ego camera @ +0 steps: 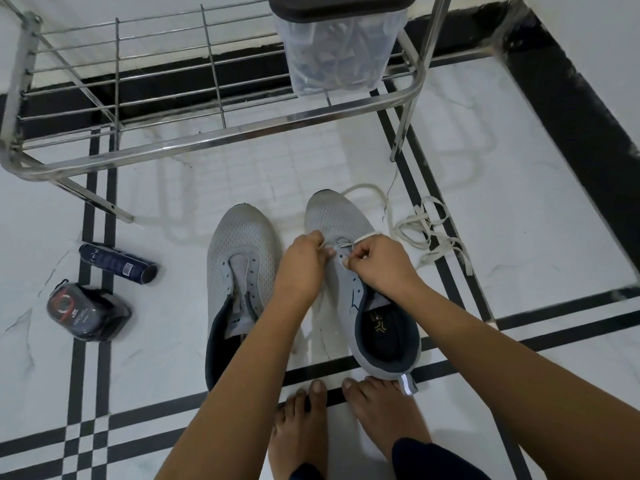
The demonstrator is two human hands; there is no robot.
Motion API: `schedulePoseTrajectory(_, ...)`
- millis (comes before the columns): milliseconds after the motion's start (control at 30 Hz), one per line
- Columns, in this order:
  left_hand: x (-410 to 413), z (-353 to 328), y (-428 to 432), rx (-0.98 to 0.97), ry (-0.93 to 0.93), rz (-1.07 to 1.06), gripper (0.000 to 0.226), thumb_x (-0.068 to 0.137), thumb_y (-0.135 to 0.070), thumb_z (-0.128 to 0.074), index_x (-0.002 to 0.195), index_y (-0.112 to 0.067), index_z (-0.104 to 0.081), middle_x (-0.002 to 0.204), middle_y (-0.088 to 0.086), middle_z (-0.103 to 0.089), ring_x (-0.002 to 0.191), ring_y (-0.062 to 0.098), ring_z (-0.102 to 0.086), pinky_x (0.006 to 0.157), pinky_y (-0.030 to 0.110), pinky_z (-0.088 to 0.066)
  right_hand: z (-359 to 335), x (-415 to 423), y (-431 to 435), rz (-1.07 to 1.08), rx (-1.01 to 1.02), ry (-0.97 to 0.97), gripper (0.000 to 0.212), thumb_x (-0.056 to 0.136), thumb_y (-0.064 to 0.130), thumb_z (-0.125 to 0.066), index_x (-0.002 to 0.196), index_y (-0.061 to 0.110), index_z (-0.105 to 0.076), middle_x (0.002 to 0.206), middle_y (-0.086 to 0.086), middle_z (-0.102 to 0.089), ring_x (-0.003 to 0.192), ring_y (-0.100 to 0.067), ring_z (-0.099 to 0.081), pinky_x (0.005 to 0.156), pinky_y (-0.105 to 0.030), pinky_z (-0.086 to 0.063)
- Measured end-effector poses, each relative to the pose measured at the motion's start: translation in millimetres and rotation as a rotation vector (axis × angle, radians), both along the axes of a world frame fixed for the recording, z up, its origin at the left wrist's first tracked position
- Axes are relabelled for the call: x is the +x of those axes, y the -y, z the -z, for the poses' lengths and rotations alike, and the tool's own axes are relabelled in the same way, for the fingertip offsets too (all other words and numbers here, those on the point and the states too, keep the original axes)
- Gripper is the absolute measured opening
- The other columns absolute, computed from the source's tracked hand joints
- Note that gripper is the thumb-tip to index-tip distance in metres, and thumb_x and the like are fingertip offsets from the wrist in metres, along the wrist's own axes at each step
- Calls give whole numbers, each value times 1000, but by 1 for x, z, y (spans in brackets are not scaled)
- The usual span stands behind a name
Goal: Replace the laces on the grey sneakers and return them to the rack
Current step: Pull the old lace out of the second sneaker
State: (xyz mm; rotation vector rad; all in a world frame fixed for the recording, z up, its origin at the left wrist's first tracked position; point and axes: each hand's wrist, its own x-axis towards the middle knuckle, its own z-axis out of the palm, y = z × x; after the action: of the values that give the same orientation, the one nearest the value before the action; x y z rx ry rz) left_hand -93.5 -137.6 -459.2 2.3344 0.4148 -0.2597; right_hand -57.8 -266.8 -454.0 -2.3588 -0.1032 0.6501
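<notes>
**Lacing the grey pair: the lace is the fiddly bit, not the shoe**

The flat off-white lace (429,233) is soft and floppy with zero stiffness. Most of it lies in a loose tangle on the floor (519,202), just right of the shoe being worked on, and one run leads back up to the front eyelets. I'd say the only sensible place to hold it is right at the tip, close to the eyelet, since anything further back will just buckle.

That's how it's being held now. The left hand (304,261) and right hand (381,265) are both curled in tight and pinching the lace over the lowest eyelets of the sneaker on the right (332,213). The exact fingertip contact is too small to make out.

The shoe looks light, with a soft mesh upper, so it'll probably shift when the lace gets tugged. The other sneaker (242,244) sits just beside it, with no lace that I can see.

The rack (242,128) stands behind the pair and has a clear tub (339,57) on it. A dark can (114,263) and a wrapped pack (86,313) lie off to the left. Bare feet (301,427) are near the heels.
</notes>
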Motion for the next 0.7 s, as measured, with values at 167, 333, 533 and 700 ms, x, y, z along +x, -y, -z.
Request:
schedulePoseTrajectory(167, -8, -2, -4, -299, 227, -206, 14, 90, -21, -55, 78, -17, -62, 91, -2, -66, 100, 20, -57, 90, 38, -44, 2, 0, 2, 18, 20, 4, 19, 82, 18, -67, 75, 1, -68, 72, -4, -61, 71, -14, -53, 66, -22, -38)
schedulePoseTrajectory(333, -7, -46, -17, -1458, 250, -697, 32, 101, -14, -32, 70, -17, -41, 47, -5, -41, 35, 5, -37, 41, 15, -41, -1, 3, 4, 46, 34, -28, 12, 82, 13, -66, 80, 3, -72, 85, -6, -68, 83, -16, -59, 74, -22, -44)
schedulePoseTrajectory(533, 0, -13, -11, -213, -159, -225, 29, 89, -39, -57, 96, -10, -53, 80, 0, -54, 61, 12, -49, 52, 24, -35, -1, -1, 0, 8, -4, 4, 21, 83, 20, -67, 79, 0, -71, 80, -13, -67, 78, -21, -60, 71, -28, -46)
schedulePoseTrajectory(700, 5, 8, -3, 81, 107, 42, 14, 91, -16, -56, 87, -4, -63, 95, 7, -56, 96, 27, -50, 81, 37, -43, -1, -1, 1, 9, -14, 10, 14, 82, 16, -66, 71, 7, -67, 60, 3, -53, 70, -15, -52, 64, -22, -37)
